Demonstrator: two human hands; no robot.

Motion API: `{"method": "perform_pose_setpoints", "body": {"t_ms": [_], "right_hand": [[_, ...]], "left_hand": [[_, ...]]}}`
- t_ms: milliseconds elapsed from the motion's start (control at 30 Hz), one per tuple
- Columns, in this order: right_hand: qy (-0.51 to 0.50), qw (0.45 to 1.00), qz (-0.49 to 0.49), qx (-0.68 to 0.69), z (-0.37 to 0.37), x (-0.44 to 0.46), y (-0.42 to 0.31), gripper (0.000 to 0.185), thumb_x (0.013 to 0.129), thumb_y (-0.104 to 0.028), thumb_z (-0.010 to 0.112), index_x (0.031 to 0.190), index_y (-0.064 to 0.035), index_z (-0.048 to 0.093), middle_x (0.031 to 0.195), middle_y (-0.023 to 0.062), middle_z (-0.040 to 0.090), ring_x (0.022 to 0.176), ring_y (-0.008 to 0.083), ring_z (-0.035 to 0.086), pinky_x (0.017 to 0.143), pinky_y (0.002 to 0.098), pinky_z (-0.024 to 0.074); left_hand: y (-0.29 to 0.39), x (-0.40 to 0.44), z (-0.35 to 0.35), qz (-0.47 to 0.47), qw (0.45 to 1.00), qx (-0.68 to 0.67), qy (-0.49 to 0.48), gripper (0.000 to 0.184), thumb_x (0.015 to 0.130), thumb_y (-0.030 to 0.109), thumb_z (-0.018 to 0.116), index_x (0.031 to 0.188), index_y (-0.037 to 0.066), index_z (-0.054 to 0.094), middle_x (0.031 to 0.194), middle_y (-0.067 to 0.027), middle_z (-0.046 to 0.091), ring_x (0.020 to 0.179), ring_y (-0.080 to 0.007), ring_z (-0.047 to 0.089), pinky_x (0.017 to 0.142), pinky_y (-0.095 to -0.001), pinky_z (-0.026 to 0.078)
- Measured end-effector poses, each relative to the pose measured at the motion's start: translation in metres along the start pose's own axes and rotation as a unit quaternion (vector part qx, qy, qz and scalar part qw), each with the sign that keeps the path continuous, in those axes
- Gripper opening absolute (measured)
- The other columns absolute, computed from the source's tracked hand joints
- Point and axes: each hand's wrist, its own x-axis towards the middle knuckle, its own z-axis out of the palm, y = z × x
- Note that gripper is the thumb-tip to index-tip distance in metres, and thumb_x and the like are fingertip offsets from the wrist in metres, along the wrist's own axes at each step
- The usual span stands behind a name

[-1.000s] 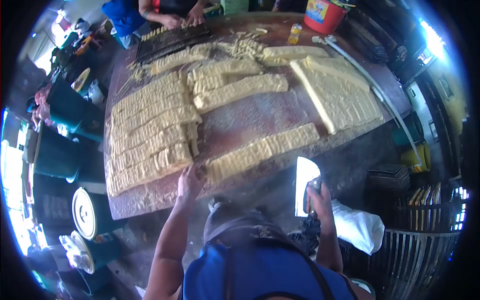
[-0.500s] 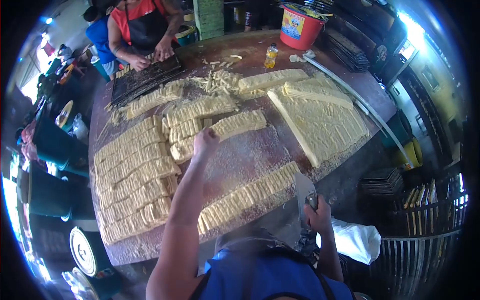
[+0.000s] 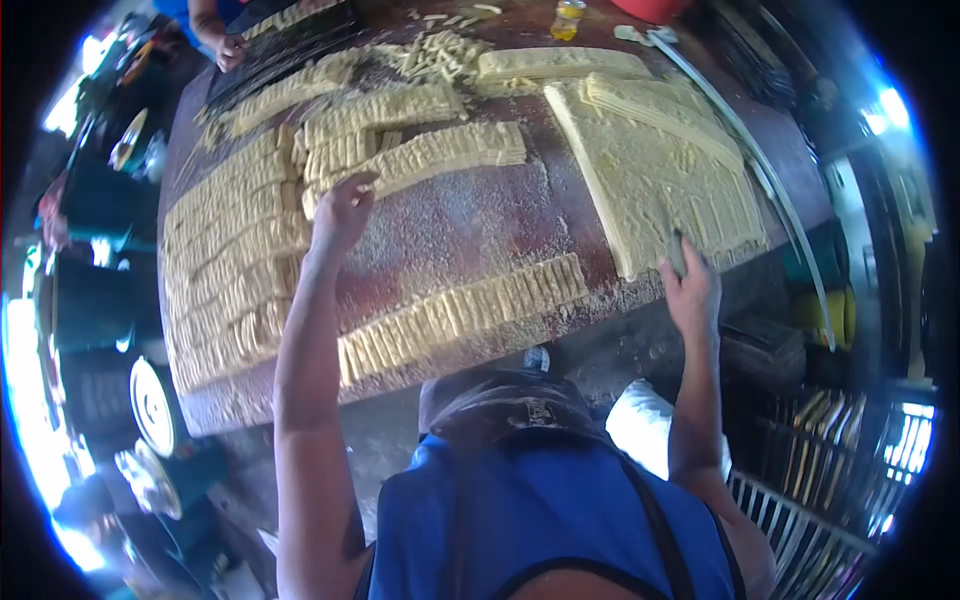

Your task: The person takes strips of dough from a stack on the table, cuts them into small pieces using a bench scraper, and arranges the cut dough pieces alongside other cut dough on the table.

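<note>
My left hand point(image 3: 345, 208) is at the left end of a long row of cut dough strips point(image 3: 450, 150). Its fingers are loosely bent, a gap shows between thumb and fingers, and I see nothing held. My right hand point(image 3: 692, 292) is closed around the grip of a broad-bladed knife point(image 3: 679, 254), over the lower edge of a wide dough sheet point(image 3: 660, 165); the blade hardly shows. Another row of cut strips point(image 3: 470, 310) lies along the near table edge. Stacked rows of strips point(image 3: 235, 250) cover the table's left side.
On the floured table point(image 3: 440, 235) are loose dough scraps point(image 3: 440, 58), a bottle of yellow liquid point(image 3: 567, 20) and a long pale pipe point(image 3: 740, 130) at the right. Another person's hand point(image 3: 229, 50) is beside dark trays point(image 3: 290, 50). A rack point(image 3: 820, 440) stands lower right.
My right hand has moved up and forward with the knife, from beside the table to the dough sheet. My left hand has loosened slightly at the strips. The view has tilted down.
</note>
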Motion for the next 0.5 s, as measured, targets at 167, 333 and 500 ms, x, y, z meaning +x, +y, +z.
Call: {"method": "perform_pose_setpoints", "body": {"t_ms": [167, 333, 500], "right_hand": [[-0.147, 0.985, -0.046, -0.075, 0.068, 0.055, 0.093, 0.057, 0.089, -0.025, 0.07, 0.141, -0.0078, 0.053, 0.123, 0.0224, 0.059, 0.109, 0.0426, 0.06, 0.088, 0.0491, 0.0514], [-0.108, 0.977, -0.149, 0.112, 0.086, 0.026, 0.025, 0.066, 0.087, -0.025, 0.072, 0.145, -0.0078, 0.046, 0.133, 0.0243, 0.053, 0.124, 0.0433, 0.052, 0.104, 0.0523, 0.0442], [-0.234, 0.946, -0.211, 0.069, 0.119, -0.058, -0.053, 0.111, 0.08, -0.049, 0.08, 0.16, -0.0137, 0.012, 0.159, 0.031, 0.017, 0.145, 0.0508, 0.024, 0.114, 0.0667, 0.0257]], "left_hand": [[-0.029, -0.139, -0.033, -0.08, 0.993, 0.059, 0.063, 0.03, 0.092, 0.018, 0.066, 0.121, 0.01, 0.07, 0.109, -0.0154, 0.074, 0.098, -0.0275, 0.073, 0.084, -0.0371, 0.057], [-0.069, -0.275, -0.015, -0.138, 0.978, 0.047, 0.149, 0.047, 0.083, 0.014, 0.079, 0.127, 0.005, 0.065, 0.127, -0.0177, 0.066, 0.119, -0.0321, 0.063, 0.099, -0.0418, 0.051], [-0.033, -0.302, 0.03, -0.182, 0.972, 0.121, 0.082, 0.104, 0.07, 0.027, 0.091, 0.156, 0.014, 0.033, 0.16, -0.0179, 0.033, 0.149, -0.0373, 0.028, 0.122, -0.0525, 0.022]]}}
